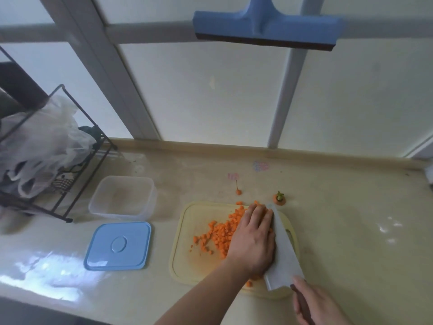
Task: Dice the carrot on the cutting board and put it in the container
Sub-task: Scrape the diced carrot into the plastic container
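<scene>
Glossy beige countertop, black wire rack at far left. Pale yellow plastic cutting board at centre, clear square plastic container apart to its left, blue square lid just in front. Wide cleaver blade flat on board. Left hand, fingers straight, pressing diced orange carrot against blade. Right hand curled round dark handle. Carrot top behind board.

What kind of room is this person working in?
Most likely a home kitchen: a counter under a window, a cutting board of diced carrot, a cleaver, and a plastic container.
</scene>
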Available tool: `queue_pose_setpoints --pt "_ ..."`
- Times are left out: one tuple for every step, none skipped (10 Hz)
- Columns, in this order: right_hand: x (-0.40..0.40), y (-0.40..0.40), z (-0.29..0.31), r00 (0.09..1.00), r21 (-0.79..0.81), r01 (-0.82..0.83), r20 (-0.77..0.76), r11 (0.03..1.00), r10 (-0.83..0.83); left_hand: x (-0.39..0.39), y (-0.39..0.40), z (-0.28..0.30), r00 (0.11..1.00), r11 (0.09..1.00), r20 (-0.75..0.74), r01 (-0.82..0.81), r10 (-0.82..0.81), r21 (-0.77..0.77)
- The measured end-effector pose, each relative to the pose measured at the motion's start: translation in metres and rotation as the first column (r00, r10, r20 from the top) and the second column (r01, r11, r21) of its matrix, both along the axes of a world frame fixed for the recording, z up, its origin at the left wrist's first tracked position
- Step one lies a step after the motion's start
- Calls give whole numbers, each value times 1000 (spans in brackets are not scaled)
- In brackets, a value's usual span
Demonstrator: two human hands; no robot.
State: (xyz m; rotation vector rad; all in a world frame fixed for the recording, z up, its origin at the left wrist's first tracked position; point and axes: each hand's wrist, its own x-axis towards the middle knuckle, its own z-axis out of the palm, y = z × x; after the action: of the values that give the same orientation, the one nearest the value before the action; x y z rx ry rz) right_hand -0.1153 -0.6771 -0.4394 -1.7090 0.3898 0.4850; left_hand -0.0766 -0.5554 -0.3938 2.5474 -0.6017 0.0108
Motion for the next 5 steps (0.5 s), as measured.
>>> queue_pose_setpoints --pt "-54 -22 82 999 -17 37 6 999 -37 0 0 1 1000 1000 -2 -9 9 6" --pt "-67 -40 78 996 -103 -49 -78 993 41 -4 1 2 1000 1000 8 -22 22 15" --pt "-66 -44 85 999 -52 28 -36 998 -30 -8 0 4 998 998 5 -66 66 19" --pt "-58 -41 86 994 -12 79 -72 997 -80 -12 5 10 989 989 -13 -146 146 12" --pt "-50 -37 83 998 -21 -10 -68 1000 9 -13 16 15 975 976 -48 -217 217 10"
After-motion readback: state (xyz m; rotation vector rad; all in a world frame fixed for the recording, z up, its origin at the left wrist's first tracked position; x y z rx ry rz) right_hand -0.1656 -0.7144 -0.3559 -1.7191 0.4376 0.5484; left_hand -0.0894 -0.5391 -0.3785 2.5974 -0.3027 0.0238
